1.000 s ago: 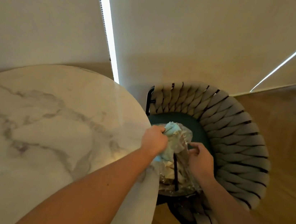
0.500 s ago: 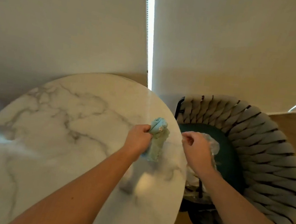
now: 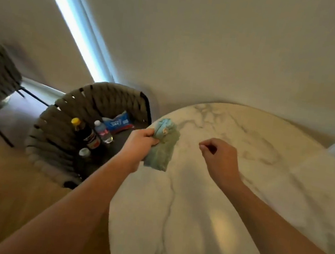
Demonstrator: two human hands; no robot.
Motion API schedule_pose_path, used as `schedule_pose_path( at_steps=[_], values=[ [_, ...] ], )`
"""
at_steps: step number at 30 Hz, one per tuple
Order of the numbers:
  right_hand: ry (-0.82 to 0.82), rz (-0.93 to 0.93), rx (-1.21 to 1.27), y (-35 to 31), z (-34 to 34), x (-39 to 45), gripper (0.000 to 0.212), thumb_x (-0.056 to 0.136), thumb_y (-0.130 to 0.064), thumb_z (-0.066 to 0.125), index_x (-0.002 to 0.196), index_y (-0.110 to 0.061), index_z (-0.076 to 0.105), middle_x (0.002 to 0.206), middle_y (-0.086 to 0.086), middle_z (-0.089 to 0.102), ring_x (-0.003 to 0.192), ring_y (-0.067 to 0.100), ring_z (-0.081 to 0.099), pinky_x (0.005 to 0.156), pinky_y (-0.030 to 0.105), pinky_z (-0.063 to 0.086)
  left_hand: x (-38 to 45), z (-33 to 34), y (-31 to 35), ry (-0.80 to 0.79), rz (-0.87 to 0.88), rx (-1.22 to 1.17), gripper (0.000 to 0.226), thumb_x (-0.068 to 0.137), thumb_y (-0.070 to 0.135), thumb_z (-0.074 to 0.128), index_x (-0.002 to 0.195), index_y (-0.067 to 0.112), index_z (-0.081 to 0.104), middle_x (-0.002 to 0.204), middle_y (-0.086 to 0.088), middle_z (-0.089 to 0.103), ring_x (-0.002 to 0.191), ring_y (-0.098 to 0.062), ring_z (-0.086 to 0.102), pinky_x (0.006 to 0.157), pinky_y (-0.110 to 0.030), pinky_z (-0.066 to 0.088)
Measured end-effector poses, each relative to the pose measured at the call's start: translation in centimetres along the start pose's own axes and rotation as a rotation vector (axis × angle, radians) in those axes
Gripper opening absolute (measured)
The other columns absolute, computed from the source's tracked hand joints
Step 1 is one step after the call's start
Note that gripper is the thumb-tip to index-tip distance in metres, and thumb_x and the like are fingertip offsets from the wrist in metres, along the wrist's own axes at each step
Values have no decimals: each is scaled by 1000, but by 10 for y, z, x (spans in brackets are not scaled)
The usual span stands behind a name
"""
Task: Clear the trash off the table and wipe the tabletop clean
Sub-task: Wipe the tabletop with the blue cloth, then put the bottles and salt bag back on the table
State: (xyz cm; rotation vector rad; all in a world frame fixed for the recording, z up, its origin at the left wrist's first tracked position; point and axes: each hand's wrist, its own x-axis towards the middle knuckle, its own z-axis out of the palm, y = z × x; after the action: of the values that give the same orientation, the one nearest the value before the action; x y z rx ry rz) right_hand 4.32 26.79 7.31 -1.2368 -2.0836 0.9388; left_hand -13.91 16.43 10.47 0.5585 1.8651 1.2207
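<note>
The left hand (image 3: 142, 142) grips a bunched blue-green cloth (image 3: 163, 145), its fingers curled round it, at the left edge of the round marble table (image 3: 238, 200). The right hand (image 3: 220, 157) hovers over the table with fingers curled, holding nothing. Beside the table, a woven chair (image 3: 59, 134) carries bottles (image 3: 95, 134) and a blue packet (image 3: 119, 123).

The table (image 3: 227, 198) is topped in glossy white marble, grey-veined and smooth. A soft pale-blue cloth (image 3: 162, 147) is seen at its left edge. The chair (image 3: 59, 134) is woven from matt rope, bottles (image 3: 99, 133) in clear plastic.
</note>
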Motion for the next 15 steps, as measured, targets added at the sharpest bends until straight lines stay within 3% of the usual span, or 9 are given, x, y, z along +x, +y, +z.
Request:
schedule_pose_path(
  at_steps=[3,5,8,12,15],
  values=[
    [-58,-59,33,-55,91,23,10,89,-16,66,89,-13,75,80,-4,68,74,9,60,73,22,47,42,-103,-21,113,8,59,31,97,12,52,125,21,61,111,-1,65,102,-18,62,93,-40,51],
    [-110,-69,33,-82,149,36,12,91,-18,64,93,-13,75,82,-5,66,75,6,60,72,19,48,71,-162,-44,176,11,166,32,96,10,51,124,20,62,110,0,65,103,-18,61,94,-37,50],
    [-211,-34,-7,-105,220,49,11,92,-21,63,96,-16,73,86,-5,66,78,4,60,71,12,46,112,-221,-90,225,-16,378,35,93,7,51,124,19,64,110,0,67,98,-13,61,85,-28,50],
    [-345,10,-96,-109,286,71,10,90,-27,65,91,-19,71,82,-7,65,75,6,59,71,21,52,169,-249,-156,194,-46,584,33,90,7,48,111,21,69,99,1,68,83,-8,58,65,-20,45],
    [-441,39,-183,-103,322,91,9,90,-31,65,92,-23,69,81,-10,63,75,5,59,71,20,52,209,-240,-204,118,-65,617,36,90,7,47,113,23,68,99,3,69,85,-9,61,65,-26,52]
  ],
)
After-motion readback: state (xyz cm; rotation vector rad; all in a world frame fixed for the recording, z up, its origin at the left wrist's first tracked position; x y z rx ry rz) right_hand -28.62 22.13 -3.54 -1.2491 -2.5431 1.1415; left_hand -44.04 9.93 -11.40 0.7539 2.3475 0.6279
